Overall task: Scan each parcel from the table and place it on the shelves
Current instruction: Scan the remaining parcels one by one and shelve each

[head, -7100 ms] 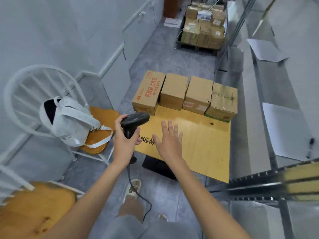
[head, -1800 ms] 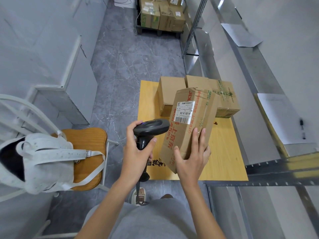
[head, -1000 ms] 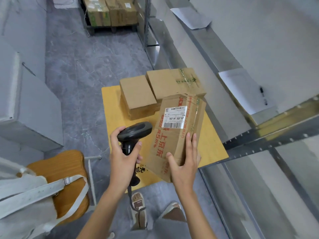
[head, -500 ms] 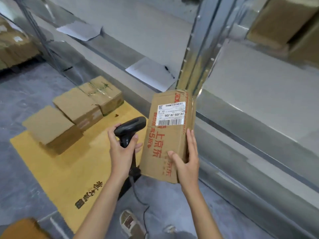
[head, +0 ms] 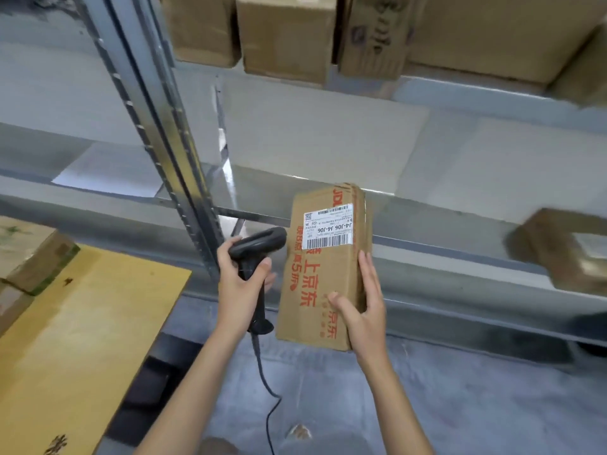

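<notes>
My right hand (head: pixel 363 311) grips a brown cardboard parcel (head: pixel 320 267) with red print and holds it upright in front of the metal shelves (head: pixel 427 257). A white barcode label (head: pixel 327 230) faces me on its upper part. My left hand (head: pixel 241 285) grips the handle of a black corded scanner (head: pixel 258 246), whose head sits just left of the label. The yellow table (head: pixel 78 339) is at the lower left, with parcels (head: pixel 29 254) at its far edge.
Several cardboard boxes (head: pixel 285 34) stand on the upper shelf. Another box (head: pixel 561 251) sits on the middle shelf at right. A grey upright post (head: pixel 170 133) rises just left of my hands. A white sheet (head: pixel 108 172) lies on the shelf at left. Grey floor lies below.
I have turned from the table toward the shelves, carrying the parcel in my right hand and the scanner in my left. The upper shelf's boxes have come into view.
</notes>
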Action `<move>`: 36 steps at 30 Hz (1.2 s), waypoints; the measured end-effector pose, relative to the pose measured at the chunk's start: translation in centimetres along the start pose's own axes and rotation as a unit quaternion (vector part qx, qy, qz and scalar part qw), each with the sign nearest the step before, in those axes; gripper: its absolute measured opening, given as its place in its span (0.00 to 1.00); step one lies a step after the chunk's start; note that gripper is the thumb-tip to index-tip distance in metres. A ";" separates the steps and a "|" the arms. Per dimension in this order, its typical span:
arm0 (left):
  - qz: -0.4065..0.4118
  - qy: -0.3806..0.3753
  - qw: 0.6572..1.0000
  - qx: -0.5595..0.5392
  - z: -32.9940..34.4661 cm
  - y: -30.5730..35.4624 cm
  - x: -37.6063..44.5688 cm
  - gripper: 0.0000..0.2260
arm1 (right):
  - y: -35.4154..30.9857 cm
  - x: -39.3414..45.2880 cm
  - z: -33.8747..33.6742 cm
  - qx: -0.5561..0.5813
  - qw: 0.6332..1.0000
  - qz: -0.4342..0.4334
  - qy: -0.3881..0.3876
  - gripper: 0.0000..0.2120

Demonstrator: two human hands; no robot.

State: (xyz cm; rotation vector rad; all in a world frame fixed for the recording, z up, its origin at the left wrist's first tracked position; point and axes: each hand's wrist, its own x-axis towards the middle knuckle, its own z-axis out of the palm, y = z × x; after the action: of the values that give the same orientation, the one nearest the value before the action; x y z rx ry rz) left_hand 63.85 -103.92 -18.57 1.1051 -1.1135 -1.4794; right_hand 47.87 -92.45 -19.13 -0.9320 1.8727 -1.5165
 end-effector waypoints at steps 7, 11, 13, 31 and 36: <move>-0.080 -0.131 0.987 -0.041 11.6 -1.8 -2.5 0.22 | 1.8 -0.8 -11.5 0.027 0.996 0.024 0.082 0.38; -0.092 -0.180 0.979 -0.035 16.7 -2.6 -4.3 0.21 | 2.7 -2.1 -15.7 0.049 0.989 0.037 0.131 0.38; -0.089 -0.197 0.976 -0.019 18.8 -3.1 -5.0 0.22 | 3.1 -2.7 -17.2 0.054 0.986 0.041 0.154 0.38; -0.136 -0.283 0.947 -0.064 35.8 -6.2 -0.3 0.22 | 4.1 8.1 -30.0 0.017 0.981 0.128 0.144 0.38; -0.144 -0.275 0.948 -0.071 40.6 -7.4 1.1 0.22 | 5.0 11.6 -32.5 -0.006 0.985 0.113 0.129 0.41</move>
State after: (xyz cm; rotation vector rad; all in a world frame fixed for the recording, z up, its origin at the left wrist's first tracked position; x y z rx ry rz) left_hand 22.88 -98.98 -18.73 0.7915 -1.2244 -2.1513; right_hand 14.80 -81.69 -17.06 -0.5235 2.0885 -1.5463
